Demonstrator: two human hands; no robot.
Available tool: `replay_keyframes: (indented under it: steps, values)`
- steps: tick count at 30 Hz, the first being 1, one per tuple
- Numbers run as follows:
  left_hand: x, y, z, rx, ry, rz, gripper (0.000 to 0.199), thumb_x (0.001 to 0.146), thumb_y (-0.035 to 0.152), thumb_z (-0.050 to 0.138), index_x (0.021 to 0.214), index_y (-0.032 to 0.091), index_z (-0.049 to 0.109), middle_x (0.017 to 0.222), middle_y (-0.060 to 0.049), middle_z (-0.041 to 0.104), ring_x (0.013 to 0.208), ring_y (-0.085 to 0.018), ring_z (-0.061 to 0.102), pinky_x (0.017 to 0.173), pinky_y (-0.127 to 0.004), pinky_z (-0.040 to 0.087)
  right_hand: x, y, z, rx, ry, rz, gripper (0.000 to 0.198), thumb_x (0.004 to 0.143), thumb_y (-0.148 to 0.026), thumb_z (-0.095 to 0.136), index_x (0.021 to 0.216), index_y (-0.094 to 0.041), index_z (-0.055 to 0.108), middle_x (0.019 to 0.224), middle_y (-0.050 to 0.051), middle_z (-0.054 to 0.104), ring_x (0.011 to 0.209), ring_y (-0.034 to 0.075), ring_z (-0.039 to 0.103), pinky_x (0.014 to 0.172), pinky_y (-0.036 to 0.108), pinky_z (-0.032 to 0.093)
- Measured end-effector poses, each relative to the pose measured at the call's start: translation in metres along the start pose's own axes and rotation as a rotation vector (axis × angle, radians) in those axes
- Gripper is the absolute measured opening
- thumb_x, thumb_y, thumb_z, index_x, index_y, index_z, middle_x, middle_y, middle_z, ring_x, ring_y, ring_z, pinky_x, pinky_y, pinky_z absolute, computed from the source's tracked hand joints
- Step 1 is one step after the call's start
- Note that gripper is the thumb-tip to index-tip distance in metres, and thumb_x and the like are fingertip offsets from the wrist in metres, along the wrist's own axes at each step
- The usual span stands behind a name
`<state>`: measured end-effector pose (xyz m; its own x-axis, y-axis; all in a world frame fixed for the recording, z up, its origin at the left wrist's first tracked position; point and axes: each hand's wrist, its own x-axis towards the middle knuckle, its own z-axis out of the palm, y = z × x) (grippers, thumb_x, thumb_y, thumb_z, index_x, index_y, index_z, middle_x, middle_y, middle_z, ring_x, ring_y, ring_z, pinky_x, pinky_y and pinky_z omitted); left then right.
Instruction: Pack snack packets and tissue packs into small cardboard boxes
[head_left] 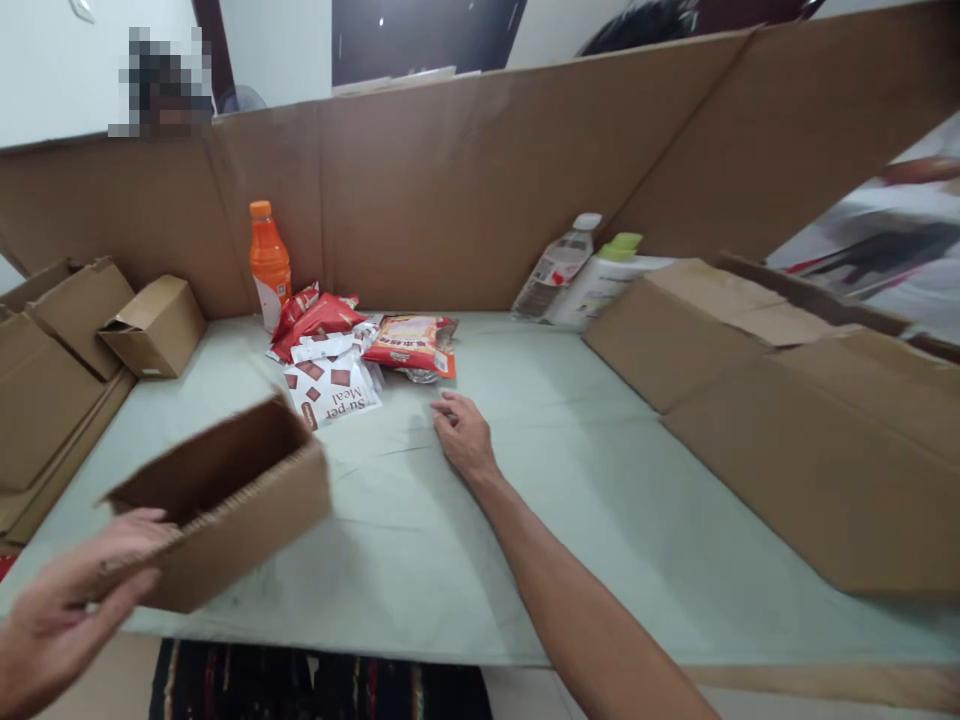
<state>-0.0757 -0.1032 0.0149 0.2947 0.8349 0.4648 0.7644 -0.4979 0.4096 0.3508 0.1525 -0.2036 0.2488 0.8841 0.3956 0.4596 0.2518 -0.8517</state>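
At the lower left, my left hand (94, 590) grips the near edge of an open cardboard box (251, 525), fingers inside the wall and thumb outside. The box is tilted over the table, its open top showing a dark inside. My right hand (463, 435) is low over the middle of the table, fingers loosely bent, with nothing visible in it. Just beyond it lies a red and yellow snack packet (409, 345). To the left of that are a white "Su-per Meal" packet (334, 385) and red packets (319, 325).
An orange drink bottle (270, 265) stands behind the packets. A clear water bottle (556, 272) and a white bottle with green cap (604, 280) lean at the back. Cardboard boxes flank the table: a small box (157, 325) left, a large box (810, 450) right. A cardboard wall (450, 200) closes the back; a person is behind it.
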Motion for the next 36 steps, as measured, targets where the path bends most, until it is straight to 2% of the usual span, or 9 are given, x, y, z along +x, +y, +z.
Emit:
replay_keyframes:
  steps: [2, 6, 11, 16, 22, 26, 30, 32, 36]
  values:
    - [0.013, 0.023, 0.021, -0.203, -0.165, 0.203, 0.029, 0.097, 0.005, 0.054, 0.114, 0.025, 0.068, 0.101, -0.002, 0.080, 0.101, -0.019, 0.077, 0.107, -0.038, 0.060, -0.001, -0.003, -0.002, 0.013, -0.003, 0.020, 0.022, 0.079, -0.034, 0.059, 0.089, -0.021, 0.074, 0.125, 0.018, 0.070, 0.113, 0.031, 0.068, 0.096, 0.051, 0.059]
    - [0.047, 0.047, 0.050, -0.269, -0.295, 0.393, 0.035, 0.093, -0.001, 0.053, 0.116, 0.021, 0.066, 0.111, -0.008, 0.073, 0.116, -0.022, 0.069, 0.115, -0.044, 0.052, -0.003, -0.005, -0.008, 0.027, -0.026, 0.071, 0.022, 0.080, -0.036, 0.059, 0.090, -0.022, 0.072, 0.130, 0.016, 0.067, 0.118, 0.030, 0.065, 0.101, 0.049, 0.057]
    - [0.059, 0.050, 0.049, -0.001, -0.337, 0.394, 0.037, 0.086, 0.002, 0.057, 0.115, 0.021, 0.068, 0.141, -0.015, 0.062, 0.135, -0.030, 0.057, 0.105, -0.046, 0.056, -0.003, -0.018, -0.017, 0.069, -0.053, 0.105, 0.023, 0.081, -0.040, 0.060, 0.091, -0.024, 0.071, 0.132, 0.013, 0.066, 0.120, 0.030, 0.065, 0.097, 0.047, 0.058]
    - [0.051, 0.056, 0.042, 0.064, -0.384, 0.380, 0.050, 0.079, 0.004, 0.054, 0.126, 0.018, 0.064, 0.120, -0.012, 0.073, 0.125, -0.030, 0.063, 0.109, -0.050, 0.054, -0.008, -0.057, -0.028, 0.189, -0.143, 0.091, 0.033, 0.082, -0.050, 0.065, 0.097, -0.022, 0.075, 0.137, 0.013, 0.069, 0.124, 0.030, 0.065, 0.099, 0.046, 0.056]
    - [0.056, 0.061, 0.042, 0.182, -0.376, 0.377, 0.060, 0.077, 0.007, 0.052, 0.136, 0.017, 0.060, 0.141, -0.020, 0.061, 0.139, -0.037, 0.055, 0.108, -0.055, 0.055, -0.025, -0.131, -0.054, 0.620, -0.600, 0.053, 0.067, 0.080, -0.080, 0.064, 0.114, -0.024, 0.077, 0.128, 0.010, 0.076, 0.122, 0.031, 0.068, 0.105, 0.048, 0.054]
    - [0.065, 0.058, 0.044, 0.165, -0.466, 0.413, 0.066, 0.075, 0.009, 0.053, 0.141, 0.015, 0.057, 0.122, -0.017, 0.071, 0.118, -0.034, 0.067, 0.099, -0.049, 0.060, -0.032, -0.170, -0.076, 0.706, -0.858, -0.004, 0.085, 0.071, -0.088, 0.070, 0.132, -0.029, 0.071, 0.136, 0.008, 0.073, 0.123, 0.032, 0.068, 0.104, 0.049, 0.055]
    - [0.065, 0.059, 0.044, 0.053, -0.477, 0.371, 0.063, 0.084, 0.009, 0.053, 0.146, 0.017, 0.053, 0.114, -0.012, 0.069, 0.104, -0.025, 0.069, 0.087, -0.036, 0.063, -0.037, -0.191, -0.091, 0.489, -0.791, -0.067, 0.039, 0.086, -0.050, 0.078, 0.120, -0.030, 0.075, 0.120, 0.004, 0.079, 0.114, 0.025, 0.072, 0.102, 0.043, 0.055]
    - [0.062, 0.058, 0.043, 0.000, -0.414, 0.340, 0.056, 0.090, 0.008, 0.054, 0.145, 0.020, 0.054, 0.111, -0.009, 0.068, 0.104, -0.022, 0.067, 0.094, -0.036, 0.061, -0.042, -0.195, -0.093, 0.376, -0.683, -0.064, 0.018, 0.091, -0.034, 0.072, 0.106, -0.027, 0.079, 0.108, 0.003, 0.080, 0.103, 0.023, 0.073, 0.094, 0.039, 0.057]
    - [0.053, 0.049, 0.043, -0.044, -0.266, 0.358, 0.037, 0.094, 0.004, 0.059, 0.126, 0.022, 0.063, 0.094, -0.001, 0.067, 0.093, -0.017, 0.066, 0.120, -0.046, 0.046, -0.055, -0.197, -0.098, 0.276, -0.434, -0.042, 0.014, 0.093, -0.032, 0.067, 0.096, -0.025, 0.079, 0.095, 0.002, 0.079, 0.090, 0.023, 0.072, 0.084, 0.036, 0.058]
